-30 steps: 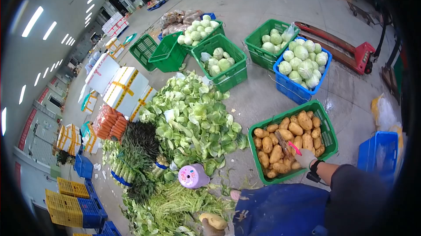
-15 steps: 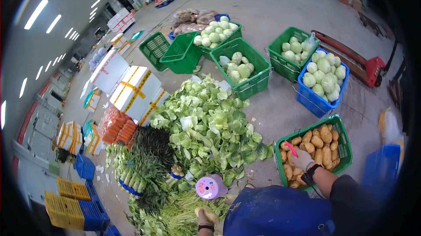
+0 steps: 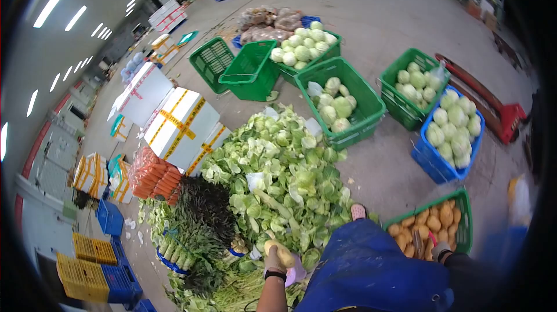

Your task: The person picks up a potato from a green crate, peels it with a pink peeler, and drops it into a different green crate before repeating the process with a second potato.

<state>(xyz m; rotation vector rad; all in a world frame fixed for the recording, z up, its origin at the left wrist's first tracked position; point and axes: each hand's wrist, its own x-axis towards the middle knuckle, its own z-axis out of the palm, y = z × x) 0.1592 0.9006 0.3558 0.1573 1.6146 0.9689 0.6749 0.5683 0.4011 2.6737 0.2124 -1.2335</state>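
My gloved left hand [image 3: 274, 261], with a dark band at the wrist, is closed around a pale yellow potato [image 3: 282, 253]. It is above a purple stool [image 3: 297, 272], partly hidden behind the hand and my blue apron. My gloved right hand [image 3: 442, 250] is low over the near side of a green crate [image 3: 466, 202] of potatoes [image 3: 447, 214]. A bright pink tool [image 3: 432, 238] sticks out of its closed fingers; its working end cannot be made out. A dark brown, long shape [image 3: 418, 244] lies beside the tool among the potatoes.
A heap of cabbage leaves [image 3: 290, 167] spreads ahead, with bundled greens [image 3: 180, 248] and bagged carrots [image 3: 154, 176] to its left. A blue crate [image 3: 432, 161] and a green crate [image 3: 371, 118] hold cabbages. White foam boxes [image 3: 180, 123] and a red pallet jack [image 3: 484, 97] stand farther off.
My left hand has risen with the potato, now in front of the stool. My right hand has moved lower over the potato crate with the pink tool. The view has shifted, and a shoe shows.
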